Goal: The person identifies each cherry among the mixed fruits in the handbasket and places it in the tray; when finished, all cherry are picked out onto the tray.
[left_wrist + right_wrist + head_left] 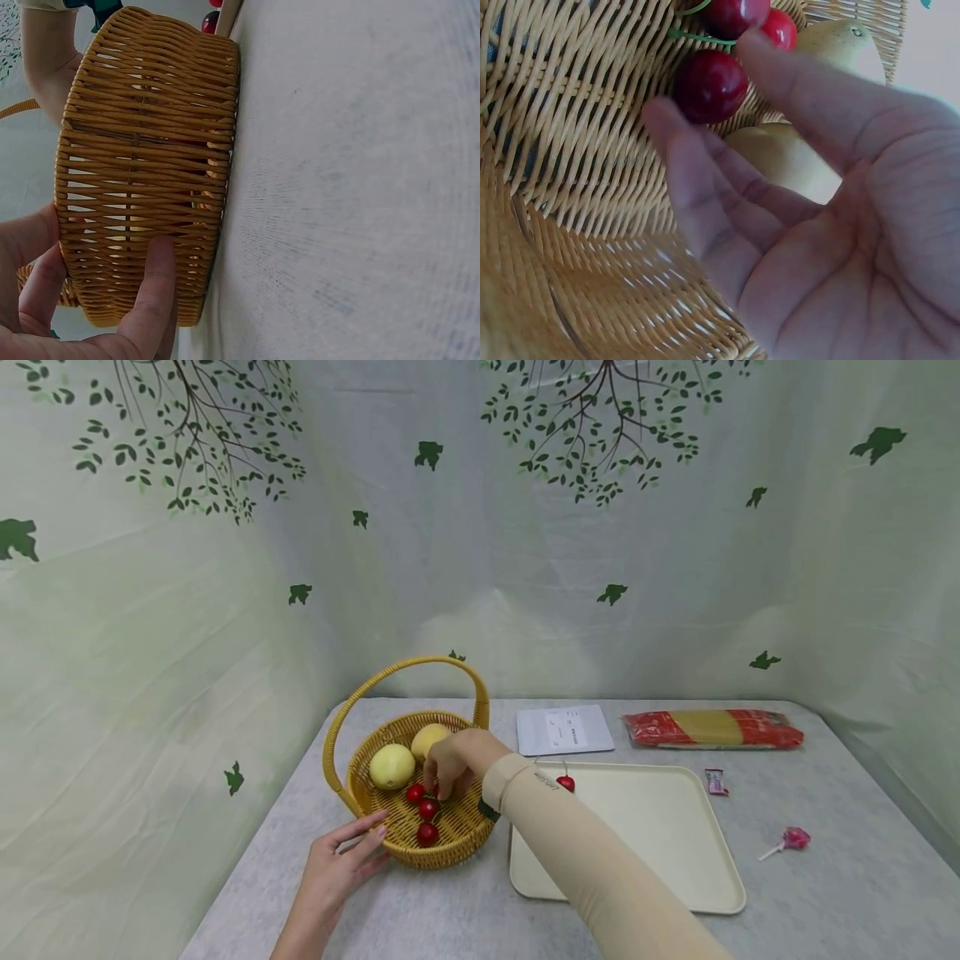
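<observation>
A yellow-brown wicker basket (450, 857) with a tall arched handle stands on the left of the table. Inside lie two round pale yellow fruits (392, 767) and several red cherries (427, 834), some with green stems. My right hand (454, 763) reaches down into the basket. In the right wrist view its thumb and fingers are spread to either side of a dark red cherry (709, 86), with gaps showing around it. My left hand (336, 866) rests at the basket's near left side. Its extended fingers (154, 289) touch the outer wall and rim in the left wrist view.
Right of the basket lies a cream tray (660, 827) with a red cherry (566, 783) near its far edge, partly behind my right arm. Farther back are a white labelled packet (564, 730) and a long red-and-gold package (712, 729). A small wrapped sweet (716, 782) and a pink lollipop (795, 838) lie rightward.
</observation>
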